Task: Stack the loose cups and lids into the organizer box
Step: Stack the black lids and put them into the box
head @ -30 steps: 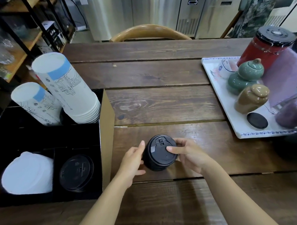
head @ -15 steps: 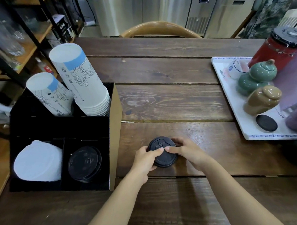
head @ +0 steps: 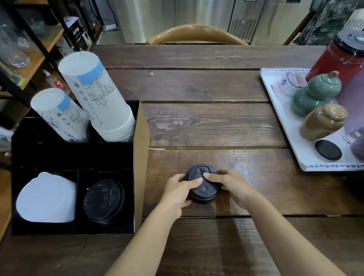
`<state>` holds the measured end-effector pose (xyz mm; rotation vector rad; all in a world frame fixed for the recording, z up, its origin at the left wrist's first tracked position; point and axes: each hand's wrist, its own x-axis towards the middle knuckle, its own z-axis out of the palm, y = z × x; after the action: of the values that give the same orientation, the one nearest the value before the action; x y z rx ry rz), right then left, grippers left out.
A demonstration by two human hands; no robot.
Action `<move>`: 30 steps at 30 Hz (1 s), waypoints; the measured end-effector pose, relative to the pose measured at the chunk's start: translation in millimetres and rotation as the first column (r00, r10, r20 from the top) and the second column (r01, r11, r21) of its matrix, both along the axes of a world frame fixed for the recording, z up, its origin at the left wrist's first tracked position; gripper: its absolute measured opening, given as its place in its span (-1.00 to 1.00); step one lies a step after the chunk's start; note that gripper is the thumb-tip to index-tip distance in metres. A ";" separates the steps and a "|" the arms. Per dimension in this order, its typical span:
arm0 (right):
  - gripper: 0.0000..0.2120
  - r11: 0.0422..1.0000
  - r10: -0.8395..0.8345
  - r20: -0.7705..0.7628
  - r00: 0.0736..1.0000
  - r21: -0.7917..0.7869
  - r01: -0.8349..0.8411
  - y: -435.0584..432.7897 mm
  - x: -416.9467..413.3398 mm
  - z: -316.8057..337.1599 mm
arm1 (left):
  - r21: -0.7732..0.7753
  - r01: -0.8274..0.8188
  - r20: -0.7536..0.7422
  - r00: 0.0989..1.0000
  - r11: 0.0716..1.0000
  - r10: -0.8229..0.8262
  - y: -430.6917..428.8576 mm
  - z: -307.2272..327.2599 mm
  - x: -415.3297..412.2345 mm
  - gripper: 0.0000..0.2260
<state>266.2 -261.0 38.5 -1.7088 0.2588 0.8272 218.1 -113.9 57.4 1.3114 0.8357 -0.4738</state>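
A: Black lids [head: 203,185], small stack, resting on the wooden table [head: 208,122] near its front edge, just right of the organizer box [head: 140,157]. Both hands are on it.

B: Confirm the grip, each side.

A: Left hand [head: 178,192]: fingers curled around the left side of the stack, thumb laid across the top lid. Right hand [head: 234,186]: fingers wrapped around the right side, one fingertip pressed on the top near the sip flap. Both are closed on the stack; it sits between the palms.

B: Contents of the box?

A: Four compartments visible. Front right: a second stack of black lids [head: 103,201], lying flat. Front left: white lids [head: 46,198], tilted slightly. Rear right: a tall column of nested paper cups [head: 98,97], bottoms up, leaning toward the left. Rear left: a shorter cup column [head: 60,113], same lean, touching the tall one.

B: Surroundings?

A: A white tray [head: 280,120] at the table's right edge, well apart from the hands. It carries a green ceramic jar [head: 315,94], a brown jar [head: 322,121], a small cup [head: 291,82] and a flat black disc [head: 328,150]. A red canister [head: 343,54] with a black lid stands behind the tray. A wooden chair back [head: 198,34] shows beyond the far table edge; shelving [head: 25,56] stands to the left.
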 end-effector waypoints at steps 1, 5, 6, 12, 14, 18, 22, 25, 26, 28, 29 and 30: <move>-0.56 1.000 -0.025 -0.006 1.000 0.011 0.025 0.7 -0.7 -0.6 | -0.043 -0.021 -0.007 1.000 0.999 0.021 0.3 0.8 -0.1 -0.59; -0.54 0.985 -0.133 -0.045 0.990 0.109 0.137 0.4 -3.1 0.0 | -0.127 -0.034 0.049 0.998 0.991 0.040 -1.5 5.9 -1.7 -0.67; -0.56 0.975 -0.158 -0.050 0.986 0.150 0.164 0.8 -4.3 3.2 | -0.125 -0.027 0.081 0.996 0.992 0.037 -2.4 8.4 -2.5 -0.69; -0.61 0.931 -0.222 0.025 0.975 0.302 0.204 10.4 -5.9 27.0 | 0.059 0.004 0.334 0.942 0.998 -0.024 -0.3 33.2 -5.2 -0.73; -0.65 0.934 -0.213 0.090 0.973 0.313 0.175 17.3 -4.9 39.8 | 0.147 -0.029 0.412 0.911 0.989 -0.034 6.3 44.3 -4.6 -0.79; -0.64 0.969 -0.144 0.249 0.958 0.234 0.085 39.0 -6.8 65.8 | 0.262 -0.083 0.510 0.858 0.961 -0.065 27.1 67.4 -9.8 -0.91; -0.67 0.983 -0.036 0.359 0.933 0.183 -0.033 69.5 -15.4 87.2 | 0.362 -0.159 0.532 0.845 0.918 -0.063 57.8 84.3 -24.9 -0.93; -0.68 0.980 0.039 0.417 0.908 0.160 -0.116 97.9 -25.1 98.4 | 0.381 -0.239 0.518 0.856 0.893 0.008 84.6 91.6 -41.5 -0.86; -0.67 0.979 0.060 0.425 0.903 0.153 -0.137 107.6 -28.7 100.0 | 0.389 -0.257 0.509 0.860 0.885 0.026 93.5 93.4 -47.3 -0.85; -0.60 0.976 0.115 0.426 0.898 0.119 -0.181 126.1 -36.7 98.9 | 0.400 -0.276 0.477 0.877 0.874 0.059 110.5 95.7 -59.6 -0.80; -0.56 0.974 0.151 0.417 0.896 0.093 -0.208 134.7 -40.5 96.6 | 0.393 -0.290 0.460 0.884 0.873 0.086 118.8 96.0 -65.7 -0.75; -0.52 0.969 0.184 0.406 0.895 0.075 -0.233 142.7 -44.8 94.8 | 0.383 -0.303 0.447 0.887 0.873 0.112 126.8 96.0 -70.9 -0.71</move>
<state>221.5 -118.3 133.4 -1.7634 -0.2538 0.6153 147.1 13.0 153.4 1.6409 0.7372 0.1921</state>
